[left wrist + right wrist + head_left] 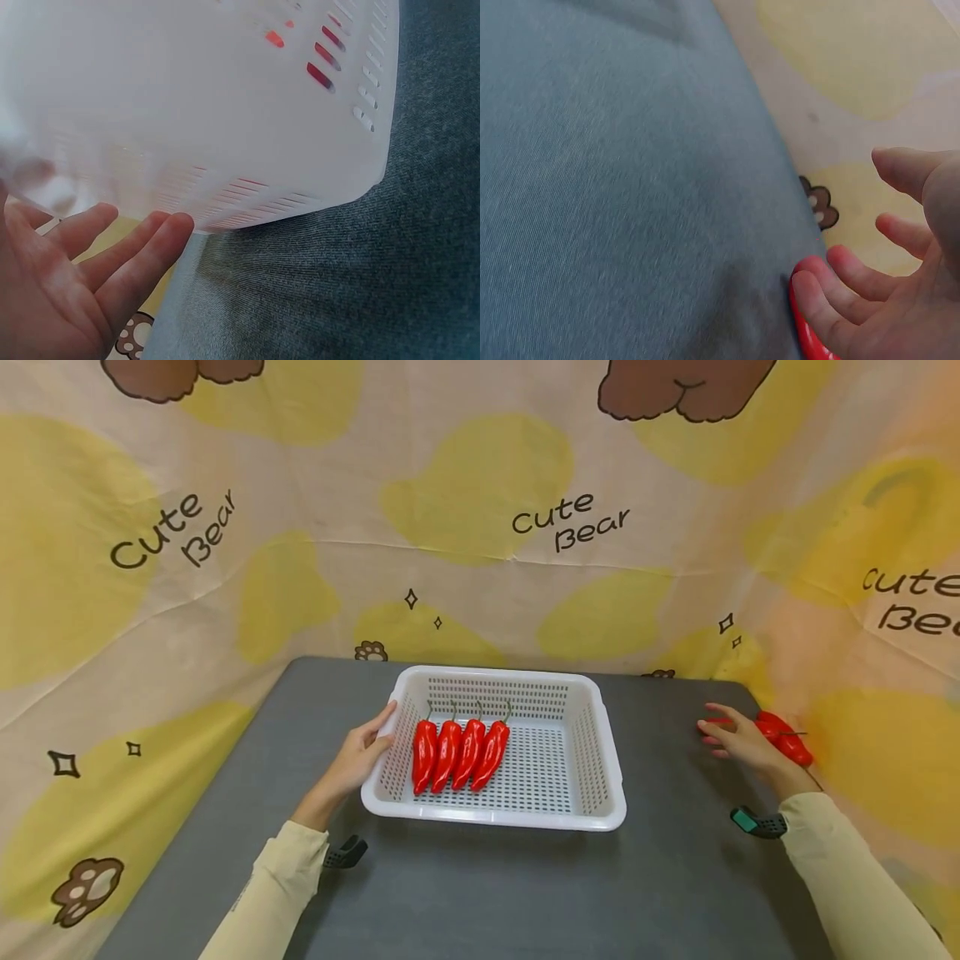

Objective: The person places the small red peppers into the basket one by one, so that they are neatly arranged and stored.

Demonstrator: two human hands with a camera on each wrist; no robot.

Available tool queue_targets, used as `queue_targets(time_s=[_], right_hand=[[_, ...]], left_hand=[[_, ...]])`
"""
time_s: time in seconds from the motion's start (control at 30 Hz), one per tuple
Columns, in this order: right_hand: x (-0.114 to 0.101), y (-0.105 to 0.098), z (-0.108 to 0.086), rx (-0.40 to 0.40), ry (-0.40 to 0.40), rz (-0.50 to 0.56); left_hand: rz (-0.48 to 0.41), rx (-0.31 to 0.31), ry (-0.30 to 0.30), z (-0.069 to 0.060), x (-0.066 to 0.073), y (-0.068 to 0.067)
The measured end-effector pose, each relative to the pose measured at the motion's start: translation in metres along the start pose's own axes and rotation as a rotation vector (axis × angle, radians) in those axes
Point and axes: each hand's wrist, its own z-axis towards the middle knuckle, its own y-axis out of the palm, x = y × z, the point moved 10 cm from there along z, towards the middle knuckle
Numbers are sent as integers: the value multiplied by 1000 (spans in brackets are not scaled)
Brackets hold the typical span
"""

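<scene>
Patterned cloth (465,485) behind and to both sides of a gray table (487,893), printed with "Cute Bear" lettering, yellow blobs, little stars and brown paws. Near the middle of the table, a white basket (495,817), upright, slotted in walls and floor. Inside, toward the left end, four red peppers (470,756) in a row, side by side, stems toward the far wall, tips toward the near one; slotted floor visible to the right of the row.

At the basket's left end, left hand (356,764), thumb and forefinger at the rim. From the left wrist, fingers (142,270) outstretched and slightly apart along the outer wall. Red showing through some slots in the same view.

Well apart, by the table's right edge, right hand (741,743), spread, fingers softly bent, thumb held away from the rest. Just beside and partly behind, loose peppers (795,750), bunched close together near the cloth; exact number hidden. From the right wrist, glossy red just past the fingertips; touching or merely overlapping, cannot tell.

On both arms, pale sleeves (832,852) to the wrist, with a black strap (345,853) at the left and another, partly green, at the right.
</scene>
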Motion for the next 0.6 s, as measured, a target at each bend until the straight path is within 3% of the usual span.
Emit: queue_targets(time_s=[0.17,0.43,0.6], right_hand=[[8,-4,-7,3,28,-6],[35,-12,-15,-30,188,-18],[43,-20,-18,-12,239,-39]], left_hand=[[12,10,-7,-1,0,-1],[-1,11,-5,-2,1,-2],[2,12,-10,-2,1,-1]])
